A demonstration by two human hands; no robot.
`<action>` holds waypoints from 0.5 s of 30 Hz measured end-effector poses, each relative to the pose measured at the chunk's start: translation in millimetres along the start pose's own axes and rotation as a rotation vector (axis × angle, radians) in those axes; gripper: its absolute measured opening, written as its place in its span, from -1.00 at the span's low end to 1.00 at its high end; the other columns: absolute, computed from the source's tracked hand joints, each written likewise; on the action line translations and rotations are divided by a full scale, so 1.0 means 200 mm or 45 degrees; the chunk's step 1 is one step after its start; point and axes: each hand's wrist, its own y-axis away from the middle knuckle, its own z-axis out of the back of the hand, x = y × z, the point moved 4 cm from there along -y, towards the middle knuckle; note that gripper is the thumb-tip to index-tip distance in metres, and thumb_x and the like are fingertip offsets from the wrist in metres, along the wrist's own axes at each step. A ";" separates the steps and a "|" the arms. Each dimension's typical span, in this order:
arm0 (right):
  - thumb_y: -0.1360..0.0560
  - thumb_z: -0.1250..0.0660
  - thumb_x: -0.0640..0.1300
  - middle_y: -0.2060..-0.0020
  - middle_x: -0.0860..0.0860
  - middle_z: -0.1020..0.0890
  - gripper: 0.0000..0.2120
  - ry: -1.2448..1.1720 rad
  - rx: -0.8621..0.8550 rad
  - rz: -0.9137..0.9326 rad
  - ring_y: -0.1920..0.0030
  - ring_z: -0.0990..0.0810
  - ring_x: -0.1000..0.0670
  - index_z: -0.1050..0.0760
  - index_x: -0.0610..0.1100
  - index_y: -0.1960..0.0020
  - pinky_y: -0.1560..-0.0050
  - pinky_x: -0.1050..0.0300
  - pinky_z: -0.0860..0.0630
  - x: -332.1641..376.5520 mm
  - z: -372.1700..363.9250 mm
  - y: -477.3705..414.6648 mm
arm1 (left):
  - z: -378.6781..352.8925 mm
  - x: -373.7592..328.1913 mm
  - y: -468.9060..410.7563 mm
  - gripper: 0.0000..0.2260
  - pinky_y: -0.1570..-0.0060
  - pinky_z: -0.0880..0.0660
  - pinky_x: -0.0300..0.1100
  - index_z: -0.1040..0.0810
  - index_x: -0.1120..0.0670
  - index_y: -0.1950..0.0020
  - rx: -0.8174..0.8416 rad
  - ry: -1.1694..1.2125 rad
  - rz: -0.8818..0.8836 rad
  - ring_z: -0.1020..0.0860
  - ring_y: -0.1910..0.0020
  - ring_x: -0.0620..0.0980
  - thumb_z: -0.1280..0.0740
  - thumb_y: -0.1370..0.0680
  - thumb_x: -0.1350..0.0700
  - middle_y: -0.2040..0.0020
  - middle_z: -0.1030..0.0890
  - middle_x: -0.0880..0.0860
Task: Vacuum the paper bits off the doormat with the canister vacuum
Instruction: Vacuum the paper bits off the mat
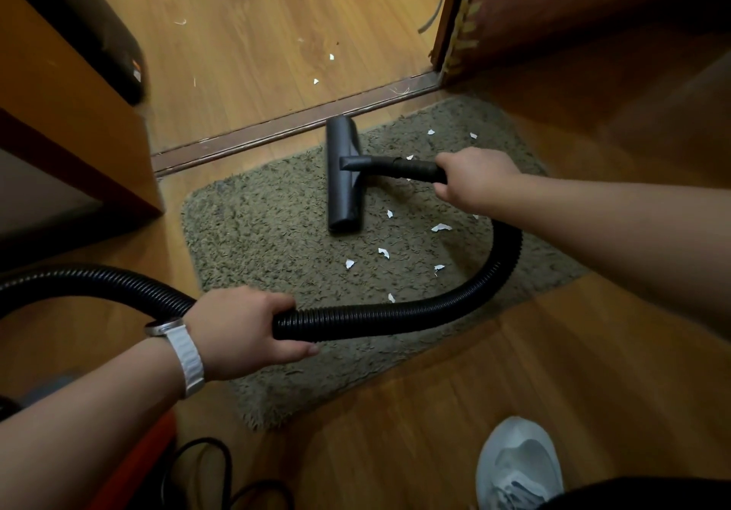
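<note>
A shaggy olive doormat [269,232] lies on the wooden floor before a door threshold. Several white paper bits [440,227] are scattered on its right half. The black floor nozzle [343,177] rests flat on the mat near its far edge. My right hand [474,179] is shut on the black wand [399,167] just behind the nozzle. My left hand [241,329], with a white watch at the wrist, grips the ribbed black hose [395,313], which loops across the mat's near side. The canister [59,387] shows only partly at lower left, behind my left arm.
A metal threshold strip [285,123] crosses the floor beyond the mat, with more paper bits [331,57] past it. A wooden cabinet [59,113] stands left, a door edge [455,22] at top right. A black cord [205,466] and my grey shoe [518,466] are nearest me.
</note>
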 end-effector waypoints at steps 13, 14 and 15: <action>-0.58 -0.25 0.09 0.28 0.03 -0.50 -0.81 0.082 0.026 -0.037 0.30 -0.51 -0.04 -0.45 0.01 -0.09 0.43 0.16 -0.32 -0.16 0.05 0.03 | 0.02 0.02 0.00 -0.39 0.42 -0.38 -0.25 -0.35 -0.08 0.25 -0.002 0.136 0.083 -0.48 0.41 -0.19 -0.01 -0.24 -0.61 0.39 -0.51 -0.07; -0.58 -0.25 0.09 0.28 0.02 -0.51 -0.81 0.078 0.034 -0.068 0.31 -0.52 -0.02 -0.45 0.01 -0.09 0.44 0.16 -0.32 -0.18 0.05 0.04 | 0.02 0.01 0.00 -0.41 0.42 -0.36 -0.25 -0.35 -0.08 0.26 -0.002 0.148 0.088 -0.48 0.41 -0.19 -0.03 -0.25 -0.60 0.39 -0.51 -0.07; -0.58 -0.25 0.09 0.27 0.01 -0.53 -0.81 0.076 0.040 -0.096 0.31 -0.52 -0.01 -0.45 0.00 -0.09 0.44 0.16 -0.34 -0.21 0.05 0.04 | 0.03 0.01 -0.01 -0.43 0.43 -0.34 -0.25 -0.34 -0.09 0.27 -0.003 0.157 0.089 -0.48 0.41 -0.19 -0.05 -0.25 -0.59 0.40 -0.51 -0.07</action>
